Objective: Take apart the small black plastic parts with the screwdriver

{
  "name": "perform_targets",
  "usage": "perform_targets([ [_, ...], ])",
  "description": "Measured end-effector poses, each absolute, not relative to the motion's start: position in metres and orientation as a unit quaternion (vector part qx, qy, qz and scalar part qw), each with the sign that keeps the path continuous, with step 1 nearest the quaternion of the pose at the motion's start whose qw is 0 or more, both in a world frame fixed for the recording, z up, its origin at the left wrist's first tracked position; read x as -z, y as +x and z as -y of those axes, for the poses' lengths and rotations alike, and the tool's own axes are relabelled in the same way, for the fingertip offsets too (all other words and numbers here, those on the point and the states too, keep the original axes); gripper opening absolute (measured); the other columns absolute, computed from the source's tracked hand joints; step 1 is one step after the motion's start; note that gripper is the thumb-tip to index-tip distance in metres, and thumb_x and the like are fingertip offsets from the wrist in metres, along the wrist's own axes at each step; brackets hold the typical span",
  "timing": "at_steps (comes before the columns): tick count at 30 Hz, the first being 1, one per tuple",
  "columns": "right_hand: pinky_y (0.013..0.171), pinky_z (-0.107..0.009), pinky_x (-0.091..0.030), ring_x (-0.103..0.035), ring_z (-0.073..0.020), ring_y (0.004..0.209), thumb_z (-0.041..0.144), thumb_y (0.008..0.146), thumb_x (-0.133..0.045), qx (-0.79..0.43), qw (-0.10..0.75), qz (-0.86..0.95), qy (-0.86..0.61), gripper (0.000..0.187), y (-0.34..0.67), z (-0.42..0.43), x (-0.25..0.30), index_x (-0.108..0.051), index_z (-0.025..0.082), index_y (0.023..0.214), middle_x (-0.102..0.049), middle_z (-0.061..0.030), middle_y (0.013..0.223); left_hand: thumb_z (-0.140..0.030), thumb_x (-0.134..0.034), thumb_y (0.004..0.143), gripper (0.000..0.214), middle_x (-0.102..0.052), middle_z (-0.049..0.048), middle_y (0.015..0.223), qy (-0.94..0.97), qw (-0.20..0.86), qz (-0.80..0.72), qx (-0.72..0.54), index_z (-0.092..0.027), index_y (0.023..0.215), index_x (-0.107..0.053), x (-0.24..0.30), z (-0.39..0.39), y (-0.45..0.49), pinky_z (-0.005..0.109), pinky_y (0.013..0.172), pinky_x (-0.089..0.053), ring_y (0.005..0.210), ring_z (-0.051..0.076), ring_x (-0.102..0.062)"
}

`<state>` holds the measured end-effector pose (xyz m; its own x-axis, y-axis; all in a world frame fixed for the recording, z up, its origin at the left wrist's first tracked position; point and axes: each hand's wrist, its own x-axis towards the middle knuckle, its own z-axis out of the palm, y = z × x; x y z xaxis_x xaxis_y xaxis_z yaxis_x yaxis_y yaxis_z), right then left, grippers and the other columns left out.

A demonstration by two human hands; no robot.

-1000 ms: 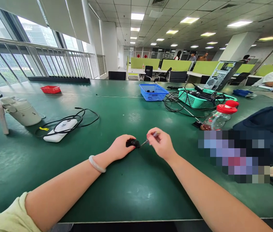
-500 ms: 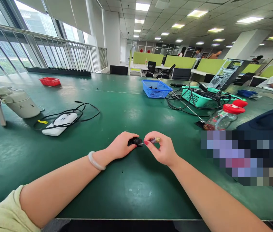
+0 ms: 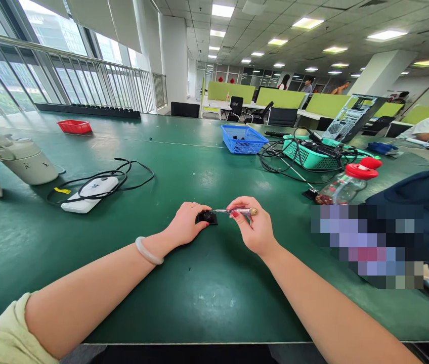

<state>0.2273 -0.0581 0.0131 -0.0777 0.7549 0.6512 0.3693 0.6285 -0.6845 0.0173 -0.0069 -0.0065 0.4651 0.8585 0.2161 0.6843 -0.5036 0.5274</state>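
My left hand (image 3: 186, 223) is closed around a small black device (image 3: 207, 218) on the green table (image 3: 214, 293), fingers at its far side and thumb at its near side. What kind of device it is, I cannot make out. A screwdriver (image 3: 245, 211) with a clear handle and thin metal shaft is pinched in my right hand (image 3: 253, 227). Lying almost level, it points left, and its tip reaches the far edge of the device; whether it touches is too small to tell.
A white power bank (image 3: 92, 196) with a black cable and a cream bottle (image 3: 28, 159) are at left. Further back stand a red tray (image 3: 74, 127), a blue basket (image 3: 243, 140) and a green basket (image 3: 305, 154) of cables. A red-lidded bottle (image 3: 345, 184) and dark bag (image 3: 415, 212) are at right.
The screwdriver has moved from the device's near right side to its far edge and now lies more level. In my left hand the device has tilted or turned slightly.
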Motion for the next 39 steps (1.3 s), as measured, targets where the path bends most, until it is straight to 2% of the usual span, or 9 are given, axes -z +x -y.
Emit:
perform_targets([
  [12, 0.068, -0.035, -0.058, -0.065, -0.0148, 0.067, 0.055, 0.089, -0.064, -0.305, 0.604, 0.612, -0.409, 0.033, 0.232, 0.043, -0.003, -0.056, 0.025, 0.100, -0.071, -0.0017, 0.085, -0.022, -0.066, 0.083, 0.041, -0.073, 0.0047, 0.121, 0.833, 0.205, -0.463, -0.222, -0.027, 0.124, -0.069, 0.002, 0.007, 0.017, 0.047, 0.111, -0.044, 0.121, 0.028, -0.057],
  [22, 0.062, -0.032, -0.057, -0.064, -0.0134, 0.061, 0.057, 0.082, -0.070, -0.350, 0.638, 0.557, -0.400, 0.040, 0.232, 0.037, -0.004, -0.053, 0.025, 0.099, -0.071, 0.0002, 0.081, -0.028, -0.065, 0.085, 0.040, -0.072, 0.0056, 0.122, 0.830, 0.208, -0.471, -0.213, -0.026, 0.125, -0.069, 0.001, 0.009, 0.019, 0.046, 0.110, -0.044, 0.122, 0.029, -0.056],
  [29, 0.063, -0.032, -0.057, -0.064, -0.0129, 0.060, 0.056, 0.079, -0.073, -0.352, 0.616, 0.563, -0.425, 0.044, 0.230, 0.037, -0.008, -0.051, 0.025, 0.101, -0.070, 0.0018, 0.080, -0.038, -0.071, 0.082, 0.029, -0.069, 0.0059, 0.124, 0.822, 0.167, -0.490, -0.238, -0.029, 0.110, -0.075, 0.007, 0.005, 0.017, 0.054, 0.112, -0.040, 0.126, 0.033, -0.050],
  [36, 0.053, -0.027, -0.052, -0.060, -0.0114, 0.050, 0.052, 0.077, -0.074, -0.367, 0.643, 0.487, -0.463, 0.050, 0.229, 0.011, -0.003, -0.042, 0.025, 0.106, -0.069, 0.0065, 0.069, -0.036, -0.070, 0.083, 0.027, -0.070, 0.0045, 0.123, 0.821, 0.194, -0.487, -0.225, -0.028, 0.108, -0.074, 0.005, 0.004, 0.018, 0.053, 0.113, -0.038, 0.127, 0.031, -0.048],
  [39, 0.046, -0.023, -0.047, -0.056, -0.0105, 0.045, 0.053, 0.074, -0.074, -0.407, 0.649, 0.422, -0.485, 0.051, 0.231, 0.000, 0.005, -0.038, 0.026, 0.099, -0.066, 0.0095, 0.061, -0.036, -0.070, 0.083, 0.027, -0.070, 0.0048, 0.122, 0.821, 0.195, -0.489, -0.222, -0.027, 0.108, -0.074, 0.005, 0.004, 0.019, 0.052, 0.113, -0.037, 0.128, 0.031, -0.048],
])
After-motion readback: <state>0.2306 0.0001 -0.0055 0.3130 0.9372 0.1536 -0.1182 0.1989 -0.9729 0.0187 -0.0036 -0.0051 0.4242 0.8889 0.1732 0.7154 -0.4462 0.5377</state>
